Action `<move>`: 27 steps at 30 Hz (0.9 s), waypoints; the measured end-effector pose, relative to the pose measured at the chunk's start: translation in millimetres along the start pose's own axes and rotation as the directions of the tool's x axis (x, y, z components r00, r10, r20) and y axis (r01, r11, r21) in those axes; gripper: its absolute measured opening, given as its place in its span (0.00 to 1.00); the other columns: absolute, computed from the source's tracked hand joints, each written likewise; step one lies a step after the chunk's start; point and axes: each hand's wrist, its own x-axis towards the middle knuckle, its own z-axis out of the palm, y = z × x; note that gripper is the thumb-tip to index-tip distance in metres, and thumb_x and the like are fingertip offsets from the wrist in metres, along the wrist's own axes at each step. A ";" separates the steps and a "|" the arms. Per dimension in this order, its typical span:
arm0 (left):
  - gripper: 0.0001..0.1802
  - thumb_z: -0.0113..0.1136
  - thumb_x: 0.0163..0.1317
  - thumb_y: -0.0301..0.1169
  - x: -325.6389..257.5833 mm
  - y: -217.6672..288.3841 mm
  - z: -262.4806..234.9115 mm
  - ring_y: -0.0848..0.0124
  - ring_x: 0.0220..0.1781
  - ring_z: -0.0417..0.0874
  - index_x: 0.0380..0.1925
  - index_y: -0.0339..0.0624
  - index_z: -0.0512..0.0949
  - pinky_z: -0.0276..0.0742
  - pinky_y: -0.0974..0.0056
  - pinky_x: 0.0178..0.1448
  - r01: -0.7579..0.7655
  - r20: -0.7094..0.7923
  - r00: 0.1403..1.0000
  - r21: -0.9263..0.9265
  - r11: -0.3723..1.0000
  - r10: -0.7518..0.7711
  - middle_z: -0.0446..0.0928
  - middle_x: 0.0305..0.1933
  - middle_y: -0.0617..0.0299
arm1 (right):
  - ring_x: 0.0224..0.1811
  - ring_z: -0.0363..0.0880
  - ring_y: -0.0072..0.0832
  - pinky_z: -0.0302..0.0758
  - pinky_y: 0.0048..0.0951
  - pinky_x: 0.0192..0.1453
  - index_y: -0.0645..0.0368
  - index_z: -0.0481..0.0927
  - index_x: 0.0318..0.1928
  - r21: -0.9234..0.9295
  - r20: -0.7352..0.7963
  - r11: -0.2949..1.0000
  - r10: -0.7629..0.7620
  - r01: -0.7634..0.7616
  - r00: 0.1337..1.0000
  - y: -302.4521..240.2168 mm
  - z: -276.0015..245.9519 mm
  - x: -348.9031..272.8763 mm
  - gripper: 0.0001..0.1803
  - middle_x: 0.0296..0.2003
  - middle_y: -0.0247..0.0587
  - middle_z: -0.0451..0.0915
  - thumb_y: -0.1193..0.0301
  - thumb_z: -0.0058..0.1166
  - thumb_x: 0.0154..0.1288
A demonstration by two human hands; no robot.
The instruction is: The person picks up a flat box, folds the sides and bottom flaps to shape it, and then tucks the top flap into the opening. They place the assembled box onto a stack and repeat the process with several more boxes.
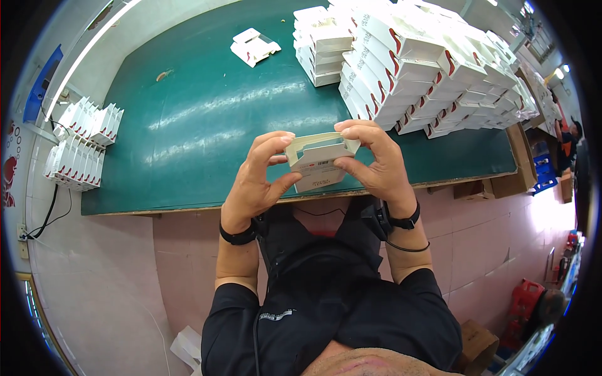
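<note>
White cardboard forms the small folding box [321, 161] that we hold above the near edge of the green table [207, 125]. Our left hand [260, 178] pinches its left side between thumb and fingers; our right hand [370, 160] grips its right side, fingertips on the open top flap. Both hands are closed on the box. Stacked finished boxes [426, 62] fill the far right of the table, one flat box blank [254, 46] lies at the far edge, and a boxed row [81, 144] sits beyond the table's left end.
</note>
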 end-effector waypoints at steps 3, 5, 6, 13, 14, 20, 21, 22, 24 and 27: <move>0.42 0.76 0.62 0.19 2.4 -0.8 0.6 0.57 0.70 0.79 0.71 0.49 0.62 0.84 0.53 0.63 -0.045 -0.018 0.999 -0.037 0.998 0.044 0.68 0.72 0.48 | 0.59 0.84 0.33 0.84 0.33 0.61 0.59 0.78 0.59 0.015 -0.012 1.000 -0.002 0.002 1.000 0.9 0.8 -0.7 0.25 0.60 0.49 0.83 0.78 0.75 0.63; 0.40 0.76 0.60 0.17 3.8 -1.5 2.6 0.56 0.71 0.78 0.67 0.50 0.63 0.84 0.54 0.63 -0.100 -0.033 0.995 -0.049 0.994 0.099 0.69 0.70 0.49 | 0.59 0.84 0.33 0.84 0.33 0.60 0.59 0.78 0.59 0.007 -0.013 1.000 0.000 0.000 1.000 -0.9 0.6 -0.4 0.25 0.60 0.49 0.83 0.78 0.75 0.63; 0.40 0.76 0.60 0.17 3.9 -1.6 3.6 0.56 0.71 0.78 0.67 0.50 0.63 0.84 0.54 0.63 -0.101 -0.033 0.995 -0.050 0.994 0.099 0.69 0.70 0.49 | 0.59 0.84 0.33 0.85 0.33 0.60 0.59 0.79 0.59 0.001 -0.014 1.000 0.001 -0.001 1.000 -2.2 0.5 0.0 0.25 0.60 0.48 0.83 0.78 0.75 0.63; 0.40 0.74 0.58 0.14 2.1 -4.3 7.6 0.55 0.71 0.78 0.66 0.50 0.64 0.84 0.53 0.63 -0.102 -0.052 0.994 -0.116 0.988 0.096 0.70 0.67 0.51 | 0.59 0.85 0.34 0.87 0.32 0.58 0.59 0.80 0.59 -0.051 -0.016 0.998 -0.040 0.039 0.999 -5.1 -2.0 0.1 0.25 0.58 0.47 0.83 0.77 0.75 0.62; 0.40 0.74 0.58 0.14 2.2 -4.2 7.3 0.55 0.71 0.78 0.66 0.50 0.64 0.84 0.53 0.63 -0.102 -0.051 0.994 -0.117 0.988 0.097 0.70 0.67 0.51 | 0.59 0.85 0.35 0.87 0.32 0.58 0.59 0.80 0.59 -0.054 -0.018 0.997 -0.053 0.052 0.998 -3.9 -2.1 -0.9 0.25 0.58 0.47 0.83 0.77 0.75 0.63; 0.37 0.73 0.57 0.14 5.7 -2.5 7.1 0.53 0.69 0.81 0.63 0.48 0.67 0.87 0.53 0.63 -0.138 -0.068 0.989 -0.126 0.982 0.131 0.74 0.64 0.51 | 0.57 0.86 0.34 0.87 0.31 0.57 0.59 0.82 0.59 -0.031 -0.001 0.998 -0.058 0.058 0.998 -2.4 -3.4 -2.1 0.25 0.58 0.48 0.84 0.75 0.76 0.62; 0.35 0.74 0.57 0.14 6.4 -2.1 7.2 0.53 0.68 0.83 0.62 0.46 0.68 0.88 0.53 0.62 -0.151 -0.076 0.987 -0.123 0.981 0.142 0.76 0.62 0.50 | 0.57 0.86 0.34 0.87 0.31 0.57 0.59 0.82 0.58 -0.027 -0.002 0.998 -0.057 0.057 0.998 -2.8 -3.0 -1.7 0.24 0.58 0.48 0.84 0.75 0.76 0.63; 0.35 0.74 0.57 0.14 6.8 -1.9 7.2 0.53 0.68 0.83 0.62 0.46 0.68 0.88 0.53 0.62 -0.151 -0.075 0.987 -0.124 0.981 0.142 0.76 0.62 0.50 | 0.57 0.86 0.34 0.87 0.31 0.57 0.59 0.82 0.58 -0.022 -0.004 0.998 -0.056 0.056 0.998 -3.4 -2.5 -1.2 0.24 0.58 0.48 0.84 0.75 0.76 0.63; 0.35 0.73 0.57 0.14 7.0 -1.2 6.6 0.53 0.68 0.82 0.62 0.46 0.68 0.88 0.53 0.63 -0.149 -0.066 0.988 -0.136 0.979 0.141 0.77 0.61 0.51 | 0.56 0.87 0.34 0.86 0.31 0.57 0.59 0.83 0.58 -0.017 -0.005 0.998 -0.054 0.054 0.999 -4.0 -2.4 -0.7 0.24 0.57 0.48 0.84 0.74 0.76 0.63; 0.37 0.71 0.57 0.13 7.7 -0.5 3.6 0.53 0.69 0.81 0.63 0.47 0.68 0.86 0.53 0.63 -0.139 -0.028 0.990 -0.128 0.982 0.137 0.77 0.60 0.51 | 0.56 0.87 0.34 0.86 0.31 0.56 0.59 0.84 0.58 -0.029 -0.014 0.998 -0.050 0.050 0.999 -4.4 -2.7 -0.9 0.23 0.57 0.47 0.85 0.75 0.75 0.63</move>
